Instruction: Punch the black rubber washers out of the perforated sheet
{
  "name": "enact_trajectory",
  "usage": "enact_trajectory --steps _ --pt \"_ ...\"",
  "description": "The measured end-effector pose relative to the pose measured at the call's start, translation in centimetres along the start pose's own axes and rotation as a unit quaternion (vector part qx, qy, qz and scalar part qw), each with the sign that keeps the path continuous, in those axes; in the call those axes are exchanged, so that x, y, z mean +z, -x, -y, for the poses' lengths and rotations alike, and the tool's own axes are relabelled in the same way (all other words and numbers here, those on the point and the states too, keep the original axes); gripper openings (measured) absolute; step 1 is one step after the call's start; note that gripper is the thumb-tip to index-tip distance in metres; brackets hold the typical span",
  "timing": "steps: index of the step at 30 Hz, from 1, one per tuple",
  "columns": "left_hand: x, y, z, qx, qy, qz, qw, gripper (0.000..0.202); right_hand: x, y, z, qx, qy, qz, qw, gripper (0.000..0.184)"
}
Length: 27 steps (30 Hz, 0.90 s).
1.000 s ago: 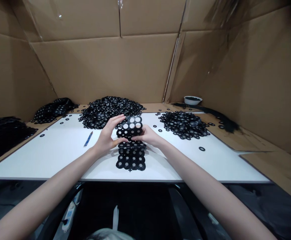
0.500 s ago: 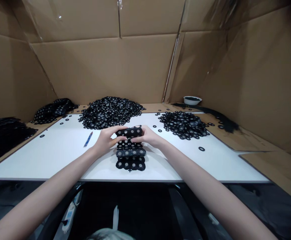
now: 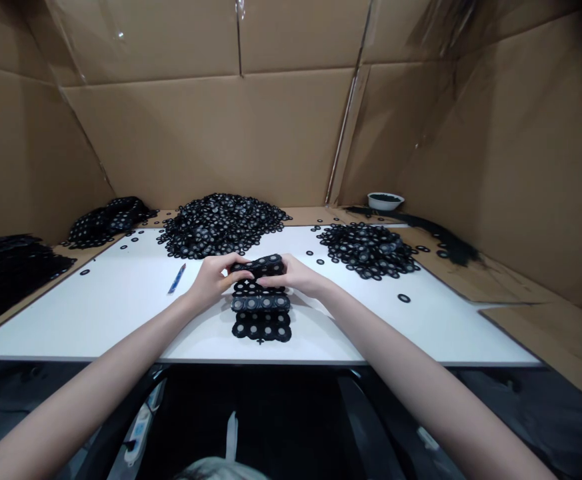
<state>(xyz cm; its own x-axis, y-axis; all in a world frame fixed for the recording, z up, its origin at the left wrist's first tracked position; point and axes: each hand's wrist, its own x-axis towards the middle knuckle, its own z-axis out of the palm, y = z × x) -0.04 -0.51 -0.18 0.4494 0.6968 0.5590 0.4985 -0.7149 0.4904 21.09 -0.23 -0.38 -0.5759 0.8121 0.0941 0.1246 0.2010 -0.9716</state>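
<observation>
A black rubber sheet of joined rings (image 3: 261,313) lies buckled on the white table top (image 3: 121,307), its near end flat and its far end bent over. My left hand (image 3: 213,280) grips the far end from the left with curled fingers. My right hand (image 3: 295,275) grips the same end from the right. Both hands press the fold down and toward me.
A big heap of loose black rings (image 3: 221,223) lies behind my hands and a smaller heap (image 3: 368,248) to the right. A blue pen (image 3: 176,278) rests at the left. Dark sheet stacks (image 3: 5,263) sit far left, a white bowl (image 3: 385,200) at back right. Cardboard walls surround the table.
The far end of the sheet, held up a second ago, has been folded down toward me. Both hands came lower and closer together on it.
</observation>
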Motion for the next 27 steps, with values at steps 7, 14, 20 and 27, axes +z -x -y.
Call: enact_trajectory --steps 7,14,20,27 --pt "-0.04 -0.08 -0.08 -0.022 0.021 0.01 0.999 0.023 0.03 -0.08 -0.06 -0.002 0.012 0.0 1.0 0.029" --pt "-0.04 -0.16 0.02 -0.019 0.024 0.017 0.999 0.02 0.01 -0.16 -0.16 -0.02 0.014 0.008 1.0 0.027" --pt "0.12 -0.18 0.18 -0.003 0.013 0.009 1.0 0.011 -0.01 -0.38 -0.48 -0.042 0.028 0.013 0.999 0.026" --pt "0.27 -0.11 0.28 -0.007 0.011 0.005 1.0 0.015 0.08 -0.37 -0.53 -0.032 0.031 -0.001 0.999 0.03"
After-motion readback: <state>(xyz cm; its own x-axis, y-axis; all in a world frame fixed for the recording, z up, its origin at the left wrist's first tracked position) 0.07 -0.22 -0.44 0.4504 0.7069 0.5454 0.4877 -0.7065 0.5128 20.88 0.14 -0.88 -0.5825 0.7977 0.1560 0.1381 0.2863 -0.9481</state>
